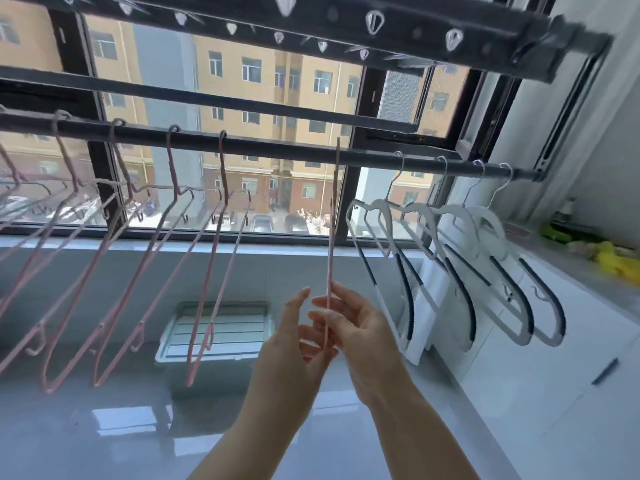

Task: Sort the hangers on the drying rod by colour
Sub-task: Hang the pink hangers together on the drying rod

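Note:
A dark drying rod (277, 147) runs across the window. Several pink hangers (145, 271) hang along its left half. Several white hangers with dark grips (460, 271) bunch at its right end. One more pink hanger (333, 220) hangs edge-on in the gap between the two groups. My right hand (356, 327) holds its lower end between thumb and fingers. My left hand (294, 344) is raised just left of it, fingers straight, touching or nearly touching the hanger's bottom.
A second rack bar with clip holes (311, 26) runs overhead. A grey lidded box (214, 330) sits on the floor below. White cabinets (554, 393) and a sill with yellow and green items (609, 258) are on the right.

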{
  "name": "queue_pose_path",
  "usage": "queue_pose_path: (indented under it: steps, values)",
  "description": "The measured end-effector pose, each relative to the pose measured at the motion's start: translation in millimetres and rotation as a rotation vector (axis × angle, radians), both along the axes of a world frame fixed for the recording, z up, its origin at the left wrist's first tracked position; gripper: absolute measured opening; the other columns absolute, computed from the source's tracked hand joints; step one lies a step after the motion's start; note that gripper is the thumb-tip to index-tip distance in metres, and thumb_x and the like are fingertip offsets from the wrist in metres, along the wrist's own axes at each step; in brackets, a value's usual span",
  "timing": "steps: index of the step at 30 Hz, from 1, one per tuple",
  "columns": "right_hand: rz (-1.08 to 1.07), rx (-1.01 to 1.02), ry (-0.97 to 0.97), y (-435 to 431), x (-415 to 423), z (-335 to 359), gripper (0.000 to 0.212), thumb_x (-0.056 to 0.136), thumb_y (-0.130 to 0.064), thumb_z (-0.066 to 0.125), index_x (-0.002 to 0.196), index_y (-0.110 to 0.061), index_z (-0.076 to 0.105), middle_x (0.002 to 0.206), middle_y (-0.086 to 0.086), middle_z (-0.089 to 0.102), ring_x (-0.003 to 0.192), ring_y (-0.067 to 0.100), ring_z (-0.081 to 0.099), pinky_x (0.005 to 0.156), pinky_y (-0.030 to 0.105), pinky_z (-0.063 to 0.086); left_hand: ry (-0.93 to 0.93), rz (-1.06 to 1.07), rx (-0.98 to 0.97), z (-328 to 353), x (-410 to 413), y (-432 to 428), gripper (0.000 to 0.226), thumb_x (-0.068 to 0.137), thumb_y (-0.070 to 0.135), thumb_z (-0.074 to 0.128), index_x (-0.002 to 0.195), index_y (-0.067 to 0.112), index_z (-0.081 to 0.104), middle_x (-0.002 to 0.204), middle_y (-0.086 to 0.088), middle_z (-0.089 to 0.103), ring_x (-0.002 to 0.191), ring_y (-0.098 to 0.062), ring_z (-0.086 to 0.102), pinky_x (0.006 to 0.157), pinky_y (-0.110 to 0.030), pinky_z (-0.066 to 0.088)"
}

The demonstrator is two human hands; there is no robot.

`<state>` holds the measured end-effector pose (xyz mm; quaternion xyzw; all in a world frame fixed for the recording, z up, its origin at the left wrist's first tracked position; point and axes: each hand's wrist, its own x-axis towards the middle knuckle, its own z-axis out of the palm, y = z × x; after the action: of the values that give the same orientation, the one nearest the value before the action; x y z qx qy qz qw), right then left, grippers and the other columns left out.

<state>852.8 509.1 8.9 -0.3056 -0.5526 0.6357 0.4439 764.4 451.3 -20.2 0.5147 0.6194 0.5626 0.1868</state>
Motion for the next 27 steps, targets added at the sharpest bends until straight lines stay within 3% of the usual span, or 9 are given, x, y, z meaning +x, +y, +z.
queue_pose_path:
  steps: [7, 15, 19, 21, 22, 24, 25, 27]
  values:
    - [0.016, -0.007, 0.004, 5, 9, -7, 0.034, 0.088, 0.005, 0.049, 0.112, -0.017, 0.060, 0.093, 0.003, 0.071, 0.079, 0.012, 0.070, 0.064, 0.018, 0.053, 0.019, 0.042, -0.033, -2, 12, 1, 0.072, 0.073, 0.014, 0.073, 0.127, 0.041, 0.034, 0.078, 0.005, 0.068, 0.066, -0.003, 0.065, 0.067, -0.021, 0.055]
    - [0.028, 0.023, -0.037, 5, 18, -5, 0.034, 0.090, 0.005, 0.046, 0.106, -0.022, 0.057, 0.093, 0.000, 0.068, 0.073, 0.009, 0.070, 0.065, 0.021, 0.056, 0.134, 0.104, -0.007, -3, 27, 0, 0.067, 0.078, 0.019, 0.069, 0.131, 0.036, 0.031, 0.076, 0.018, 0.061, 0.065, 0.004, 0.061, 0.058, -0.004, 0.045]
    - [0.041, 0.067, -0.148, 1, 21, 0, 0.034, 0.094, 0.000, 0.040, 0.121, -0.018, 0.051, 0.102, 0.000, 0.064, 0.072, 0.005, 0.069, 0.058, 0.017, 0.054, 0.169, 0.100, 0.016, -8, 36, -6, 0.067, 0.078, 0.011, 0.068, 0.132, 0.031, 0.034, 0.079, 0.021, 0.057, 0.070, 0.008, 0.060, 0.063, -0.001, 0.043]
    - [0.015, 0.142, -0.275, -4, 25, 4, 0.038, 0.095, -0.007, 0.042, 0.131, -0.015, 0.042, 0.115, 0.002, 0.059, 0.089, 0.007, 0.066, 0.073, 0.020, 0.054, 0.158, 0.072, 0.023, -12, 39, -14, 0.069, 0.077, 0.011, 0.069, 0.134, 0.027, 0.033, 0.089, 0.016, 0.060, 0.080, 0.002, 0.061, 0.075, -0.006, 0.046]
    - [-0.012, 0.229, -0.405, -7, 27, 6, 0.044, 0.095, -0.013, 0.043, 0.138, -0.013, 0.033, 0.128, 0.003, 0.051, 0.105, 0.011, 0.059, 0.088, 0.023, 0.049, 0.159, 0.064, 0.021, -14, 38, -20, 0.071, 0.077, 0.012, 0.070, 0.135, 0.027, 0.033, 0.094, 0.012, 0.061, 0.087, 0.000, 0.061, 0.081, -0.009, 0.047]
    - [-0.061, 0.478, -0.718, -16, 27, 4, 0.064, 0.095, -0.026, 0.043, 0.146, -0.016, 0.008, 0.152, 0.003, 0.019, 0.135, 0.016, 0.027, 0.108, 0.024, 0.018, 0.159, 0.081, 0.039, -12, 29, -33, 0.071, 0.075, 0.013, 0.071, 0.133, 0.030, 0.034, 0.099, 0.010, 0.061, 0.094, -0.004, 0.061, 0.086, -0.009, 0.044]
    - [-0.078, 0.595, -0.795, -22, 26, 5, 0.069, 0.094, -0.030, 0.043, 0.146, -0.019, 0.000, 0.155, -0.003, 0.005, 0.140, 0.014, 0.011, 0.107, 0.021, 0.007, 0.155, 0.115, 0.080, -8, 20, -41, 0.071, 0.073, 0.010, 0.072, 0.130, 0.031, 0.035, 0.099, 0.013, 0.060, 0.095, -0.003, 0.060, 0.086, -0.006, 0.043]
    - [-0.079, 0.741, -0.772, -35, 15, 7, 0.071, 0.092, -0.031, 0.046, 0.146, -0.023, 0.000, 0.153, -0.008, 0.003, 0.138, 0.008, 0.004, 0.103, 0.018, 0.001, 0.172, 0.233, 0.184, 1, -4, -52, 0.069, 0.070, 0.005, 0.073, 0.127, 0.026, 0.040, 0.098, 0.013, 0.058, 0.094, -0.005, 0.059, 0.086, -0.007, 0.042]
